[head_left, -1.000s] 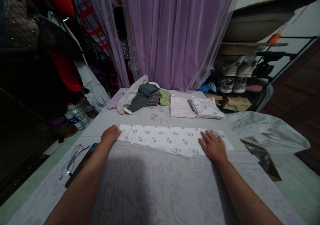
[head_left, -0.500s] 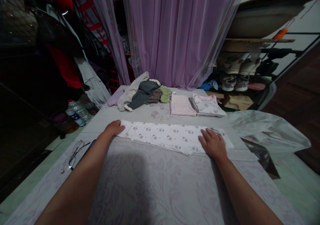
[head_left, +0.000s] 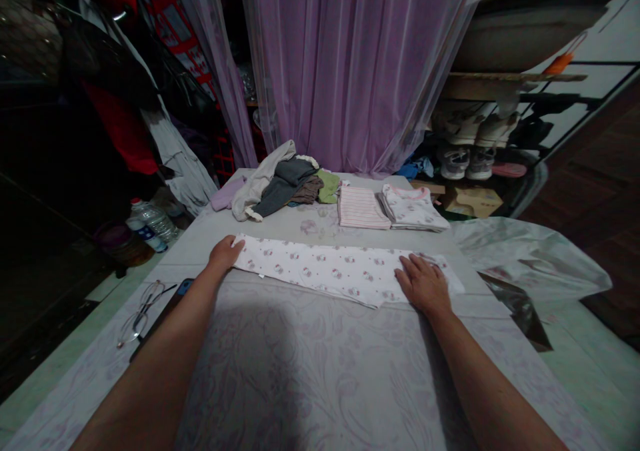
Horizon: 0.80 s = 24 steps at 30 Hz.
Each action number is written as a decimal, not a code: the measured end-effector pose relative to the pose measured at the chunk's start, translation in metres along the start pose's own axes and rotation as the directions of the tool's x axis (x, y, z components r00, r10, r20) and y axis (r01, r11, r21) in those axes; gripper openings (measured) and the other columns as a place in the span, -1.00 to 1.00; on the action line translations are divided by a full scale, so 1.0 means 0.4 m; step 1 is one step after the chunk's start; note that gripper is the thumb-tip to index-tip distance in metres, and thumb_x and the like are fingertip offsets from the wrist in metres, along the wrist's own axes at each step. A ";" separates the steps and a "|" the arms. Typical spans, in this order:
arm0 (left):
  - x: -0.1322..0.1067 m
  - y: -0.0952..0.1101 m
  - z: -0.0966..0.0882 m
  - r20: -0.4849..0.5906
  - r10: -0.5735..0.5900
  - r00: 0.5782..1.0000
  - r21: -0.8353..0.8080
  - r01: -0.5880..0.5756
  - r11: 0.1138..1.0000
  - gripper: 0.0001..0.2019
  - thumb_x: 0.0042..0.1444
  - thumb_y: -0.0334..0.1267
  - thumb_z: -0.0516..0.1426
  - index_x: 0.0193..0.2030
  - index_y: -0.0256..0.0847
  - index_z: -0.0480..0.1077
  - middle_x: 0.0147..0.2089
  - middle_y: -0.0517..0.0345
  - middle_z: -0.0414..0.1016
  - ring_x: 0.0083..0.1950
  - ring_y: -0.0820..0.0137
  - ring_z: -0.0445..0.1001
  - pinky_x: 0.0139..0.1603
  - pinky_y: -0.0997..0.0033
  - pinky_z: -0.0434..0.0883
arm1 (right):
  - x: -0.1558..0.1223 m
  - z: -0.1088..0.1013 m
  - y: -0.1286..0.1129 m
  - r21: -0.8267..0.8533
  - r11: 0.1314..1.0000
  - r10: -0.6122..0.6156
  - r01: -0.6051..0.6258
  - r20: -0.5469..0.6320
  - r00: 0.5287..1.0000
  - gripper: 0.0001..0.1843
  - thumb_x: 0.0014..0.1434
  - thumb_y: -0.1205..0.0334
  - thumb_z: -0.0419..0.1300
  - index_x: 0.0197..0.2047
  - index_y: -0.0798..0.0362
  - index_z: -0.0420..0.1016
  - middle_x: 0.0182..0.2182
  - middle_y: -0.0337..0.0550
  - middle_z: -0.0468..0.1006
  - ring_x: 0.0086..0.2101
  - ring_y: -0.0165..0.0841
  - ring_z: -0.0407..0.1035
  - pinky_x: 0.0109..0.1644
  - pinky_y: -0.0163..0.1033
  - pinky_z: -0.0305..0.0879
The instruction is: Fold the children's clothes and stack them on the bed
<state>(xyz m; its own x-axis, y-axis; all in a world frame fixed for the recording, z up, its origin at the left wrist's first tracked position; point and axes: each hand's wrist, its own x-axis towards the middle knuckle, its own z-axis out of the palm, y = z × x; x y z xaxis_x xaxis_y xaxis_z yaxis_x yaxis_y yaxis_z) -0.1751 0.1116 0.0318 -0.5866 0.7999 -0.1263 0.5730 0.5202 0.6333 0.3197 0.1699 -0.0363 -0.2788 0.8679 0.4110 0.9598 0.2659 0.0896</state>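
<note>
A long white cloth garment (head_left: 320,267) with a small pink-and-grey cartoon print lies folded into a flat strip across the bedsheet (head_left: 320,377). My left hand (head_left: 225,253) rests on the strip's left end, and my right hand (head_left: 424,284) lies flat on its right part with the fingers spread. Beyond the strip stand a folded pink-striped garment (head_left: 363,208) and a folded white printed garment (head_left: 413,209). Behind them to the left is a loose heap of clothes (head_left: 283,187).
Glasses (head_left: 141,312) and a phone (head_left: 167,311) lie on the sheet by my left arm. A water bottle (head_left: 147,223) stands beyond the bed's left edge. A plastic sheet (head_left: 525,254) lies at the right. Shoes on a rack (head_left: 467,147) and a lilac curtain (head_left: 350,64) stand behind.
The whole view has drifted slightly, so everything sits a little higher in the picture. Both hands stay on the white strip, which keeps its shape.
</note>
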 end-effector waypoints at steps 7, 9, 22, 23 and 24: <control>-0.034 -0.006 0.015 0.007 0.213 0.977 0.657 -0.165 0.736 -0.65 0.32 -0.09 -0.11 0.06 -0.15 0.36 -0.02 -0.13 0.52 -0.05 0.09 0.52 -0.15 0.22 0.40 | 0.001 -0.004 0.000 0.006 1.000 -0.001 0.001 0.017 1.000 -0.54 0.34 0.07 -0.06 0.13 0.08 0.45 0.13 0.10 0.45 0.13 -0.11 0.29 0.17 0.03 0.16; -0.043 0.000 0.011 -0.021 0.223 0.975 0.687 -0.148 0.712 -0.61 0.32 -0.08 -0.12 0.13 -0.17 0.33 0.02 -0.15 0.49 -0.07 0.10 0.53 -0.17 0.22 0.41 | 0.002 -0.005 0.000 0.005 1.000 -0.006 0.006 0.018 1.000 -0.54 0.34 0.07 -0.07 0.13 0.09 0.45 0.13 0.10 0.45 0.13 -0.12 0.29 0.17 0.02 0.16; -0.181 0.096 0.254 0.359 0.589 0.725 0.486 -0.683 0.545 -0.47 0.35 -0.06 -0.17 0.39 -0.18 0.12 0.46 0.01 0.05 0.47 0.19 -0.03 0.42 0.02 -0.01 | -0.002 0.002 0.006 0.008 1.000 -0.016 0.016 0.002 1.000 -0.55 0.33 0.08 -0.07 0.11 0.08 0.45 0.12 0.08 0.46 0.12 -0.13 0.29 0.18 -0.02 0.13; -0.171 0.085 0.245 0.347 0.571 0.744 0.491 -0.663 0.566 -0.46 0.35 -0.05 -0.17 0.40 -0.19 0.10 0.46 0.00 0.03 0.48 0.18 -0.04 0.42 0.00 -0.02 | -0.002 0.002 0.006 0.014 1.000 -0.019 0.019 0.000 1.000 -0.55 0.33 0.08 -0.07 0.11 0.09 0.45 0.12 0.09 0.45 0.12 -0.12 0.29 0.18 -0.02 0.13; -0.156 0.070 0.227 0.337 0.553 0.762 0.495 -0.643 0.584 -0.45 0.35 -0.05 -0.17 0.41 -0.19 0.09 0.47 -0.01 0.01 0.48 0.18 -0.05 0.42 0.00 -0.03 | -0.003 0.002 0.007 0.019 1.000 -0.021 0.021 -0.001 1.000 -0.55 0.33 0.08 -0.07 0.11 0.10 0.45 0.11 0.10 0.45 0.12 -0.12 0.29 0.18 -0.01 0.14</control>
<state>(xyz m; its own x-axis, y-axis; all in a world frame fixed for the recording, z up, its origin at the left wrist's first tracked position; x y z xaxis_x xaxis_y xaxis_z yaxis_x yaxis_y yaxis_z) -0.0703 0.1034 -0.0119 0.0623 0.9981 -0.0032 0.9954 -0.0619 0.0731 0.3225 0.1701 -0.0372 -0.2989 0.8617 0.4101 0.9530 0.2920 0.0812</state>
